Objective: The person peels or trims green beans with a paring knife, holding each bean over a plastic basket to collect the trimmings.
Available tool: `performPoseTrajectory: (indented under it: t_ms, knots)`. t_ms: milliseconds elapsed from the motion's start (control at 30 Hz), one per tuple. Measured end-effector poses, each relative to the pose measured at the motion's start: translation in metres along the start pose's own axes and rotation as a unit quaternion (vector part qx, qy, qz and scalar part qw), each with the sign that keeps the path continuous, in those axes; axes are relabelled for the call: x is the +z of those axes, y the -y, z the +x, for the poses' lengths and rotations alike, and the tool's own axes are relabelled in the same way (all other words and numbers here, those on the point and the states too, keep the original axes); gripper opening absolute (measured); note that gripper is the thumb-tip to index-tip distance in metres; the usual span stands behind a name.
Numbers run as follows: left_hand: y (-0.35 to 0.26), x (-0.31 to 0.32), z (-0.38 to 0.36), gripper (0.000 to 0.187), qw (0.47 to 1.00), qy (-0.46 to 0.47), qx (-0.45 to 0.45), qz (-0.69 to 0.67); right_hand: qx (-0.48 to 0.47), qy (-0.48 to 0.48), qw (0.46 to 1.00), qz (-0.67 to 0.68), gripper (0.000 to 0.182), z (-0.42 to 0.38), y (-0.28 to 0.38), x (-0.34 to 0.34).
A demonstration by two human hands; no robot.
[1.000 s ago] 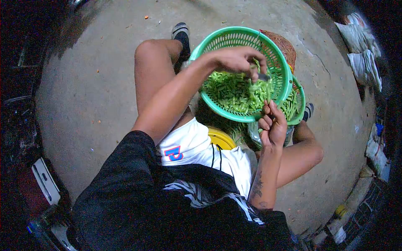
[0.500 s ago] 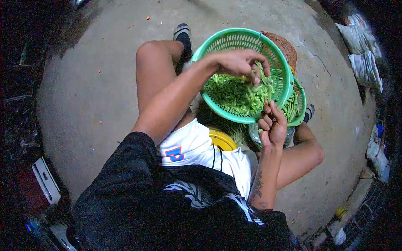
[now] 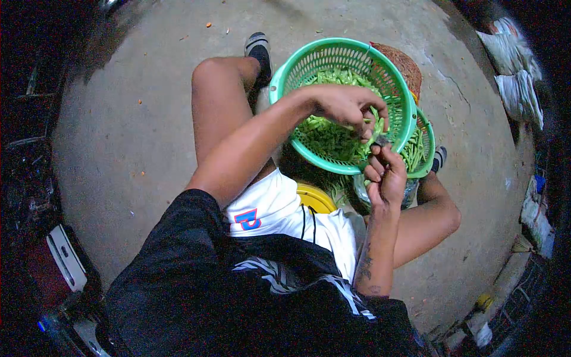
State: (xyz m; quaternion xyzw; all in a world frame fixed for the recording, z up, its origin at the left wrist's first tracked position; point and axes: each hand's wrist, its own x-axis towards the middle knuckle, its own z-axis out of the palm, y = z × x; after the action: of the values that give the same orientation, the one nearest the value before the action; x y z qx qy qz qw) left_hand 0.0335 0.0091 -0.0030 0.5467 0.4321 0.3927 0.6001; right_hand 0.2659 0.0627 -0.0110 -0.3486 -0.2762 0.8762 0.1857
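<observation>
A green plastic basket (image 3: 284, 70) with slotted walls holds a heap of cut green bean pieces (image 3: 324, 132). Over the basket's right part, my left hand (image 3: 348, 108) is closed round a few green beans (image 3: 377, 122), its back turned up. At the near right rim is my right hand (image 3: 388, 175), fingers curled with the palm side up. Between its thumb and fingertips it pinches a small dark flat piece (image 3: 381, 141), right against the lower end of the beans. A bit of green shows by its lower fingers.
Behind on the right, a second green basket (image 3: 429, 143) holds longer green beans (image 3: 413, 152). A reddish-brown mesh sack (image 3: 404, 68) stands beyond the big basket. A yellow round rim (image 3: 316, 199) shows between my legs. White sacks (image 3: 518, 98) lie far right.
My left hand has come down and slightly right, closer to my right hand, with the beans. The dark piece at my right fingertips now shows. The baskets stay about where they were.
</observation>
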Motion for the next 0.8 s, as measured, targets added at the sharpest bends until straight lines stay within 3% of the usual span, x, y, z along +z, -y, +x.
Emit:
performPoseTrajectory:
  t_ms: [133,233,300,433,467,567,733,800]
  knots:
    - [0.004,-0.003,0.001,0.036,1.0,0.014,-0.009,0.015,-0.026,0.009,1.0,-0.014,0.016,-0.003,-0.003,0.0]
    - [0.011,-0.015,-0.001,0.034,0.999,0.014,0.045,0.017,-0.016,0.012,0.999,-0.029,0.016,-0.003,0.001,0.002]
    - [0.011,-0.027,-0.007,0.032,0.998,-0.043,0.033,-0.016,-0.001,0.019,0.999,-0.034,0.017,-0.002,0.002,0.004]
    - [0.003,-0.014,-0.008,0.036,1.0,-0.019,0.002,-0.002,-0.007,0.008,1.0,-0.017,0.018,0.002,-0.002,0.0]
    - [-0.001,-0.007,-0.006,0.037,0.999,0.023,-0.023,-0.008,-0.017,0.006,1.0,-0.01,0.018,0.003,-0.004,-0.002]
    - [0.001,-0.005,-0.003,0.034,0.998,0.05,-0.001,-0.046,-0.014,0.001,1.0,-0.023,0.017,0.0,-0.002,0.004]
    - [0.003,-0.036,-0.012,0.036,0.996,-0.083,0.012,0.041,0.011,0.038,0.999,-0.037,0.025,-0.003,0.01,0.016]
    - [0.002,-0.037,-0.018,0.038,0.994,-0.097,0.0,0.05,0.038,0.084,0.993,0.072,0.032,-0.008,0.014,0.035]
